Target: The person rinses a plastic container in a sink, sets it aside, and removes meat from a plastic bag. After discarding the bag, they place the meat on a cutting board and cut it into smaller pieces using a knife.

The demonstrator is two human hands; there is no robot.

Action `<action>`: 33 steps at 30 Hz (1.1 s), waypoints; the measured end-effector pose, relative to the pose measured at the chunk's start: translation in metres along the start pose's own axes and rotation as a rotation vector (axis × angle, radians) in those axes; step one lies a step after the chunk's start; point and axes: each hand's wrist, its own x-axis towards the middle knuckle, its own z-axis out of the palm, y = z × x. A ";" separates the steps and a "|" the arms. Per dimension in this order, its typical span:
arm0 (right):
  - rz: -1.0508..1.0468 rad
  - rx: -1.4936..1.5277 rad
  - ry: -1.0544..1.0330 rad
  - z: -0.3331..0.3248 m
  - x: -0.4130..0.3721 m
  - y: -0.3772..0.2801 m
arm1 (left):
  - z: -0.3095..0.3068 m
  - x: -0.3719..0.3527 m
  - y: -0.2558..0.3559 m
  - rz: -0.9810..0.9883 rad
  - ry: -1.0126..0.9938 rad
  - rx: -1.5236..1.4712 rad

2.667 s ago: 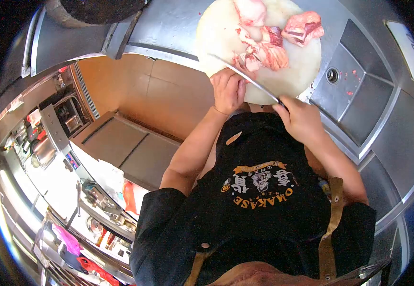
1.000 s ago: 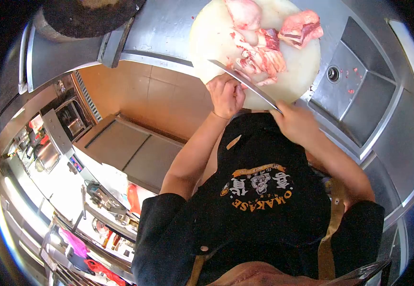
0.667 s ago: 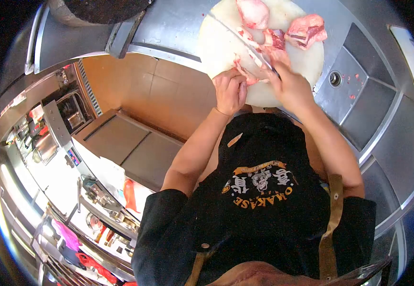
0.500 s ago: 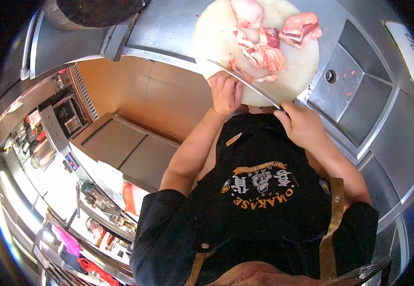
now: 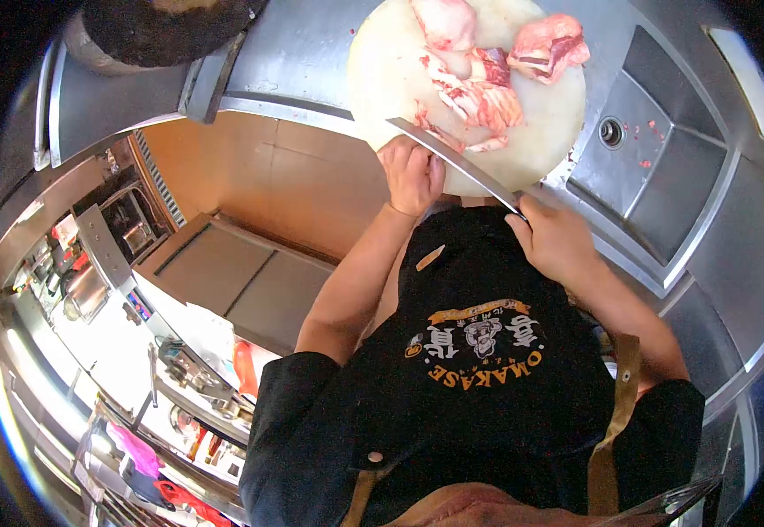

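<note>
My right hand (image 5: pixel 556 235) grips the handle of a long knife (image 5: pixel 463 165), whose blade slants up and left across the near edge of a round, pale cutting board (image 5: pixel 380 72). Close to the blade, at the board's near left edge, my left hand (image 5: pixel 412 177) is closed with the fingers curled; whatever is in them is hidden. Just beyond the blade lies a cut piece of red and white meat (image 5: pixel 485 104). Farther back on the board are a pale pink lump of meat (image 5: pixel 446 25) and, to the right, a thick meat chunk (image 5: pixel 550 48).
A metal sink (image 5: pixel 663 189) with a drain and small red scraps is to the right of the board. A dark round pan (image 5: pixel 166 31) stands at upper left on the steel counter (image 5: pixel 298 53). Shelves with kitchenware (image 5: pixel 83 290) are at left.
The knife has shifted slightly toward my body relative to the board. My left hand stays closed beside the blade. The whole view has moved a little.
</note>
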 end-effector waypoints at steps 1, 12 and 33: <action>-0.002 -0.013 0.018 0.002 0.005 0.000 | 0.000 0.000 -0.002 0.003 0.016 -0.017; -0.062 0.097 0.331 0.009 0.100 -0.009 | -0.013 0.003 0.011 -0.038 0.035 0.008; -0.020 0.019 -0.047 -0.010 0.018 -0.003 | 0.002 -0.005 0.000 -0.037 0.068 -0.015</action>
